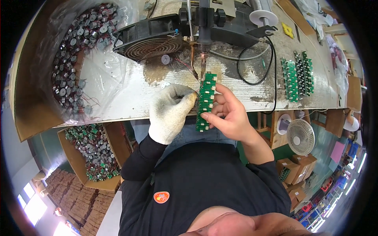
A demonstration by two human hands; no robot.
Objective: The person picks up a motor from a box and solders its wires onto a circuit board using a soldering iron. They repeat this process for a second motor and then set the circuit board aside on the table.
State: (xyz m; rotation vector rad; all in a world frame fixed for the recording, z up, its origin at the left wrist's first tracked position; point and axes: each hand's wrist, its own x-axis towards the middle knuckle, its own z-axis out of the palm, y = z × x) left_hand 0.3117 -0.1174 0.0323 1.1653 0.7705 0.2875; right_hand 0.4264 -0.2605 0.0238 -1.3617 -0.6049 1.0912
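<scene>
My right hand (230, 118), bare, grips a long green circuit board strip (206, 96) with small white connectors along it, thumb on its face and fingers behind. The strip stands nearly lengthwise to me, its far end beneath a soldering iron (203, 65) held in a stand. At the strip's left edge my left hand (168, 114), in a whitish glove, is closed in a pinch; a thin wire (197, 91) shows at its fingertips. What the wire leads to is hidden by the glove. Beside the iron, a thin solder feed tube (193, 59) ends close to the tip.
A black fan (153, 41) lies behind my left hand, with one small round wired part (165, 59) near it. Many such parts fill a plastic-lined box (23, 90) at left. More board strips (290, 80) lie at right, beyond a black cable (275, 78). Below left stands a cardboard box (76, 165).
</scene>
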